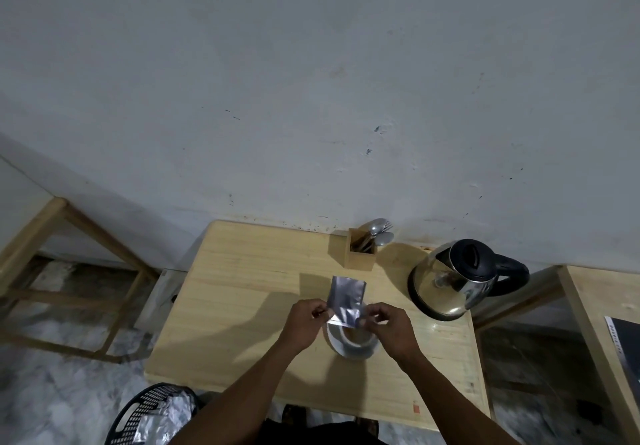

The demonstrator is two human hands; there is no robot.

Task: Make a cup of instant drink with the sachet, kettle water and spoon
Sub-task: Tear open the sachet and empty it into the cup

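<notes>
A silver foil sachet point(344, 297) is held upright over a white cup point(351, 342) on the wooden table point(242, 306). My left hand point(304, 323) pinches the sachet's lower left corner, and my right hand point(391, 327) pinches its lower right edge. The cup's inside looks brownish, partly hidden by the sachet and my fingers. A steel kettle point(450, 280) with a black lid and handle stands at the right of the table. Spoons point(379, 231) stick out of a wooden holder point(360, 249) at the back.
A black mesh bin point(138, 417) holding crumpled foil wrappers sits on the floor at the lower left. Wooden frames stand left point(69, 271) and right point(588, 323) of the table. The wall runs right behind the table.
</notes>
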